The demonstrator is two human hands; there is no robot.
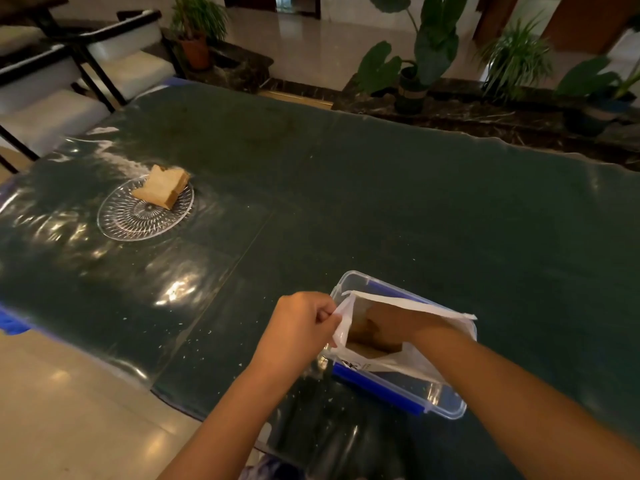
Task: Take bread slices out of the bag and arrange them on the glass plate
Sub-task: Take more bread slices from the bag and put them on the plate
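Plastic bag [408, 362] | left hand [301, 323] pinches rim | right hand [391, 323] inside, grip unclear

This is looking like a hotel lobby or a large lounge. A polished stone floor [346, 46] is shining past the desk's far edge, and potted plants [426, 53] are standing on a dark marble ledge [467, 112] there. Cushioned white chairs [114, 60] with dark frames are sitting off the far left corner of the dark green desk [381, 188].
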